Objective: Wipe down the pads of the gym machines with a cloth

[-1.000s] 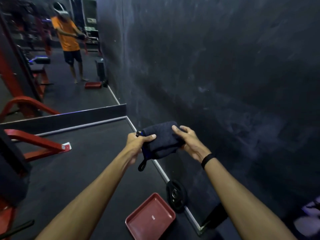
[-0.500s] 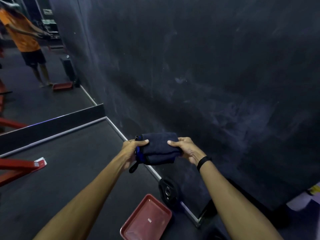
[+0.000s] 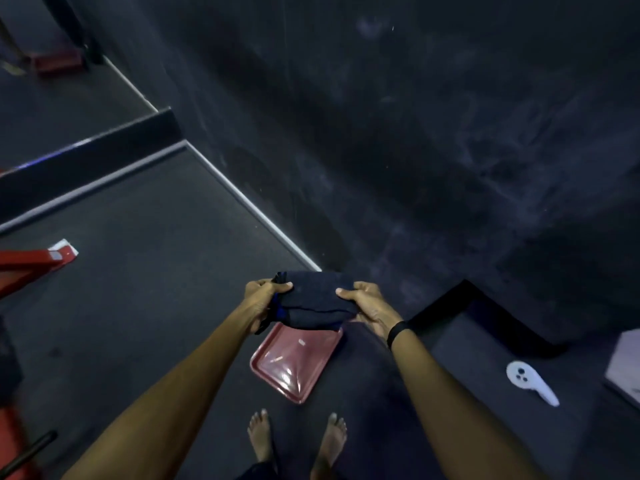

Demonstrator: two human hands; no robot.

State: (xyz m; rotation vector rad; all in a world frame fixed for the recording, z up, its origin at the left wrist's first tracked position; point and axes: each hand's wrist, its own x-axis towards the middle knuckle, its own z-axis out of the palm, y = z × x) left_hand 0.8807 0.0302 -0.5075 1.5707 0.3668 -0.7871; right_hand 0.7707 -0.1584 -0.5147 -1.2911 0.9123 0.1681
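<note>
Folded dark cloth (image 3: 317, 299) held at centre of the frame, slightly below the middle, between both hands. Blue edging visible along its left fold, a dark loop hanging down from that end. Left hand (image 3: 261, 299) at the cloth's left end, thumb laid over the top, fingers curled under and around the fold. Right hand (image 3: 369, 304) at the cloth's right end, thumb pressed on the top face, fingers wrapped beneath; both hands grasping the cloth, neither loosened. Black wristband (image 3: 396, 332) on the right wrist.

Directly beneath the cloth, lower centre of the frame, a red tray (image 3: 294, 367) lying flat on the dark floor, its upper edge hidden behind the cloth. Below the tray, two bare feet (image 3: 298, 438) at the bottom centre, toes pointing up the frame.

Lower right: white controller (image 3: 530, 381) lying on the floor, well apart from the tray; a pale flat object (image 3: 627, 365) cut off by the right edge, kind not clear. Dark wall (image 3: 381, 133) filling the upper and right portion of the frame, meeting the floor along a light strip (image 3: 249, 206) running diagonally from upper left toward the centre.

Left edge, mid-height: red machine frame (image 3: 31, 259) with a white end cap, resting on the floor. Upper left: mirror (image 3: 52, 84) with a blurred red shape reflected in it. No machine pad plainly identifiable in view.
</note>
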